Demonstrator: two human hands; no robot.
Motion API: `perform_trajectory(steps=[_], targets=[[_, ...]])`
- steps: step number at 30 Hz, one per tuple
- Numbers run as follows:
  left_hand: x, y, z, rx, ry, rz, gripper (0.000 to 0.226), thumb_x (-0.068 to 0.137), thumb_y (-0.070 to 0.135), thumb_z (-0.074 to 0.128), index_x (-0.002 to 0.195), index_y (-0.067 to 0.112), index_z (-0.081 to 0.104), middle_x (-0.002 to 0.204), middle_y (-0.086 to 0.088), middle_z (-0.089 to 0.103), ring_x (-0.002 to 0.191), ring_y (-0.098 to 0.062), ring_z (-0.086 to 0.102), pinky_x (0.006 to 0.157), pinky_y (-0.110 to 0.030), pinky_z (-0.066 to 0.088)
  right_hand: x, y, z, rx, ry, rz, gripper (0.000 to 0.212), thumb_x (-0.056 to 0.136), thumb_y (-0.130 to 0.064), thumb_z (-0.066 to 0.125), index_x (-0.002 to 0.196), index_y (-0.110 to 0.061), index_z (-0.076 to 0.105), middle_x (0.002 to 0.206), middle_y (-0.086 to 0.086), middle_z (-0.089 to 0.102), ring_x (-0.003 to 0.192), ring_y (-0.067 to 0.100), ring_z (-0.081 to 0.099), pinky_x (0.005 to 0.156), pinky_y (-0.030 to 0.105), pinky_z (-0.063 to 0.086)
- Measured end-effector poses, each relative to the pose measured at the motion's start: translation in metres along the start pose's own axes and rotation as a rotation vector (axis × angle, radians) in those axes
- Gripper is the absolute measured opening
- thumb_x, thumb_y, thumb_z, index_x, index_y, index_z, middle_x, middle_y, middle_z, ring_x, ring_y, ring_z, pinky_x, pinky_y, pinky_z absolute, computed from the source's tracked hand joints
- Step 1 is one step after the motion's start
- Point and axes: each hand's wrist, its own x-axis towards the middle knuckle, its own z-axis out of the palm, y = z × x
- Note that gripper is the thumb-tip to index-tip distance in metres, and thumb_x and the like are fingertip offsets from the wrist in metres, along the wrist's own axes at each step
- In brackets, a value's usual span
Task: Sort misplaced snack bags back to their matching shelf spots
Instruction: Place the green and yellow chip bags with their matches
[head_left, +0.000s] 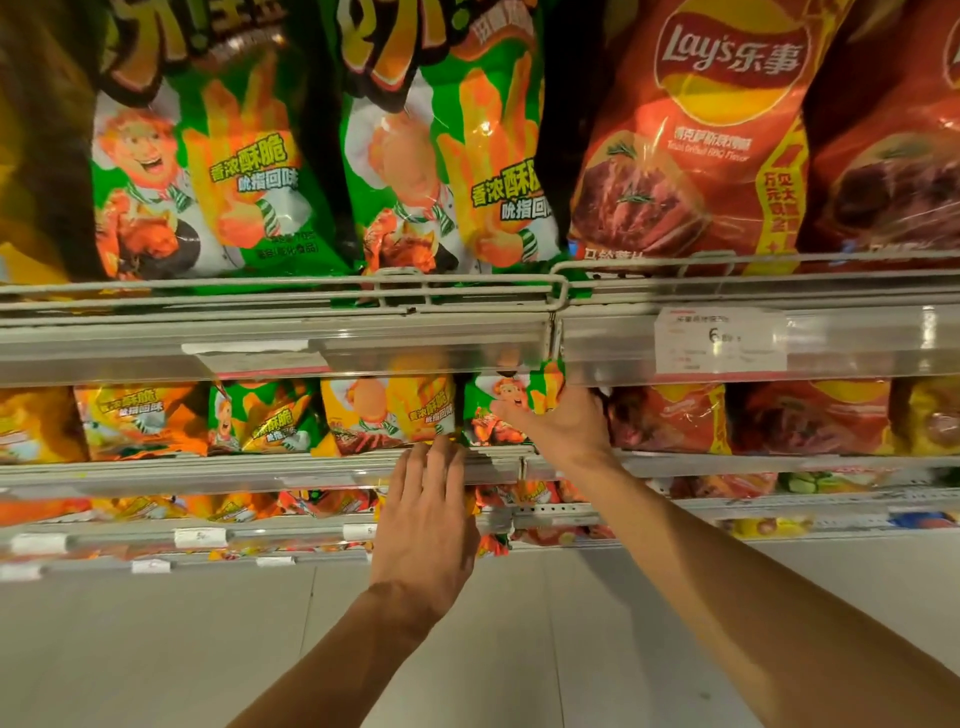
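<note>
You are facing a snack aisle, looking down at both of your bare arms reaching toward the second shelf (270, 460). Your right hand (558, 423) grasps a small green fries-snack bag (511, 410), thumb across its front and fingers wrapped behind its right edge, holding it just under the upper shelf's clear price rail (363, 353). That bag sits between a yellow fries-snack bag (389, 413) on its left and red Lay's bags (670, 418) on its right. Your left hand (428, 519) is relaxed and flat, fingers straight, fingertips touching the front lip of the second shelf below the yellow bag; it holds nothing. Above, larger green fries-snack bags (208, 171) stand beside a large red Lay's barbecue bag (691, 145). The likely risks from here: the green bag may snag on the low price rail as you lift it out, or its neighbours may topple forward over the shallow wire fence once it leaves the row. Another green bag (260, 415) stands further left, so slotting yours into the wrong flavour column is easy to do among such similar packaging.
</note>
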Motion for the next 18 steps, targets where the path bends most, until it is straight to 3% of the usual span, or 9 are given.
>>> perform_trajectory(steps=[2, 4, 8, 11, 15, 18], targets=[[0.0, 0.001, 0.002, 0.012, 0.009, -0.008, 0.077, 0.092, 0.042, 0.056, 0.154, 0.009, 0.026, 0.158, -0.015, 0.028, 0.146, -0.036, 0.024, 0.122, -0.045, 0.014, -0.001, 0.002, 0.002, -0.038, -0.014, -0.001, 0.051, 0.066, -0.064, 0.085, 0.083, -0.026, 0.056, 0.081, -0.006, 0.064, 0.079, 0.022, 0.062, 0.067, 0.033, 0.048], [0.002, 0.002, 0.002, 0.019, 0.013, -0.013, 0.077, 0.091, 0.043, 0.059, 0.153, 0.008, 0.029, 0.157, -0.016, 0.03, 0.146, -0.036, 0.026, 0.121, -0.045, 0.016, -0.001, 0.005, 0.003, -0.084, -0.016, 0.0, 0.064, 0.065, -0.069, 0.082, 0.101, -0.02, 0.062, 0.095, 0.001, 0.071, 0.091, 0.026, 0.068, 0.076, 0.038, 0.053], [0.002, 0.002, 0.001, 0.008, 0.0, -0.015, 0.078, 0.094, 0.047, 0.055, 0.154, 0.009, 0.022, 0.16, -0.014, 0.023, 0.148, -0.035, 0.018, 0.123, -0.044, 0.013, -0.006, 0.005, -0.001, -0.107, -0.019, 0.017, 0.087, 0.065, -0.074, 0.079, 0.13, -0.024, 0.049, 0.123, 0.004, 0.067, 0.116, 0.03, 0.062, 0.097, 0.046, 0.052], [0.0, 0.001, -0.004, -0.03, 0.034, -0.009, 0.075, 0.091, 0.044, 0.061, 0.15, 0.006, 0.034, 0.155, -0.016, 0.034, 0.144, -0.036, 0.029, 0.12, -0.045, 0.026, -0.011, 0.007, -0.006, -0.06, -0.045, 0.024, 0.097, 0.068, -0.065, 0.083, 0.143, -0.02, 0.04, 0.134, 0.007, 0.062, 0.126, 0.032, 0.057, 0.104, 0.047, 0.049], [-0.009, -0.007, -0.006, -0.241, 0.067, 0.033, 0.071, 0.094, 0.037, 0.059, 0.154, 0.012, 0.029, 0.157, -0.01, 0.027, 0.145, -0.028, 0.024, 0.12, -0.039, 0.029, -0.037, 0.013, -0.016, -0.045, 0.027, -0.093, 0.085, 0.079, -0.046, 0.082, 0.147, -0.015, 0.042, 0.141, 0.007, 0.052, 0.135, 0.025, 0.045, 0.114, 0.036, 0.039], [-0.027, -0.024, -0.009, -0.471, 0.145, -0.042, 0.062, 0.093, 0.025, 0.063, 0.149, 0.017, 0.038, 0.153, -0.005, 0.032, 0.141, -0.021, 0.031, 0.113, -0.034, 0.036, -0.067, 0.014, -0.023, -0.063, 0.183, -0.262, 0.071, 0.087, -0.031, 0.077, 0.148, -0.013, 0.045, 0.141, 0.005, 0.051, 0.133, 0.02, 0.044, 0.106, 0.024, 0.033]])
